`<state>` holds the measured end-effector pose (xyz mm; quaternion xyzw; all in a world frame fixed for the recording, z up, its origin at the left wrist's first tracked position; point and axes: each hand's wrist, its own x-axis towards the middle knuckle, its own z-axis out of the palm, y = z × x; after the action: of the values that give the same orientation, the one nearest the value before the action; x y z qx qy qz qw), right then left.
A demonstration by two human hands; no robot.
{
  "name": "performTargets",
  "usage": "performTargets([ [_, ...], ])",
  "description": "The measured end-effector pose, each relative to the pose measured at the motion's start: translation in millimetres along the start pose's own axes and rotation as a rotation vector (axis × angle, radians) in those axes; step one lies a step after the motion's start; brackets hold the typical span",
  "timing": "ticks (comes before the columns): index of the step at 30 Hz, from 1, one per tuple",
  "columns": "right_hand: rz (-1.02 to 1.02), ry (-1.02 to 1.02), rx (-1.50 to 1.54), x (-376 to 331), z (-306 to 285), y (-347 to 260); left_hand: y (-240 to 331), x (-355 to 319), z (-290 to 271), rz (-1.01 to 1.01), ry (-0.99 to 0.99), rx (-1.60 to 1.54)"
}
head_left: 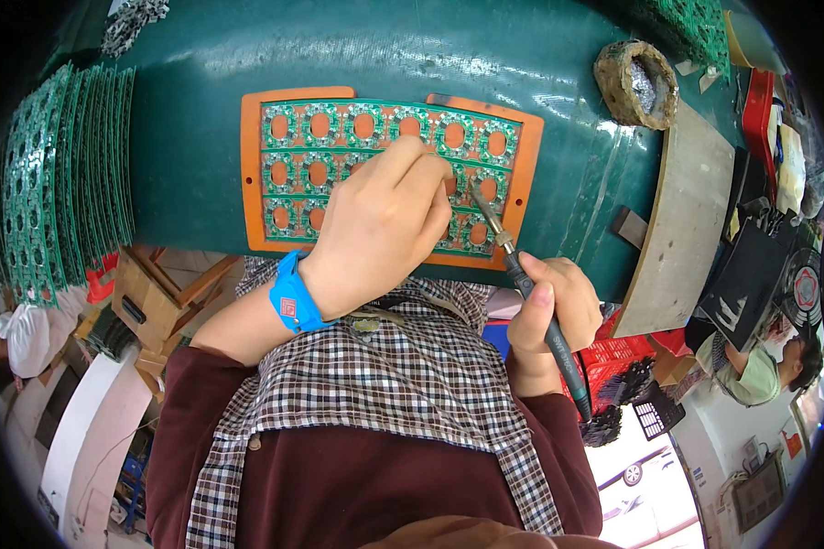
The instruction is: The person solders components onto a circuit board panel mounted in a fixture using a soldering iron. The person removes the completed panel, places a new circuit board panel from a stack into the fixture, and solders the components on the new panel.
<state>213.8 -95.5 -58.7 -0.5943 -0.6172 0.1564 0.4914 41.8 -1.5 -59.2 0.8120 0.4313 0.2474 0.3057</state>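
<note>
A green circuit board panel [339,137] with rows of round cut-outs lies in an orange frame [253,183] on the green mat. My right hand [558,306] grips a soldering iron [542,320] by its dark handle. The iron's tip meets or hovers just over the panel's right part; which of the two I cannot tell. Over the panel's middle is my left hand [389,206], a blue band on its wrist. Its fingers are bent and pressed together near the iron's tip; what they pinch, if anything, is hidden.
Many green circuit panels [64,174] stand stacked upright at the left. A round, rough-rimmed pot [636,84] with silvery stuff in it sits at the far right, beside a wooden board [682,210]. Small metal parts [133,23] are heaped far left. Another person [755,366] is at the right.
</note>
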Motion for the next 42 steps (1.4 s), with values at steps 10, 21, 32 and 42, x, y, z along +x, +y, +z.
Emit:
performTargets([
  [10,0.008,0.014,-0.021,-13.8,3.5,2.2,5.9,-3.9,3.3,-0.058,-0.069,0.034],
  [21,-0.045,0.012,-0.021,-34.5,1.9,3.3,6.4,-22.2,9.9,0.023,-0.13,0.039],
  [32,-0.054,-0.012,0.008,-38.5,3.8,0.5,-2.0,-41.8,4.3,0.055,-0.075,-0.001],
  [42,-0.008,0.056,0.008,-31.7,1.3,-2.2,3.3,-32.4,-5.2,0.021,-0.059,0.112],
])
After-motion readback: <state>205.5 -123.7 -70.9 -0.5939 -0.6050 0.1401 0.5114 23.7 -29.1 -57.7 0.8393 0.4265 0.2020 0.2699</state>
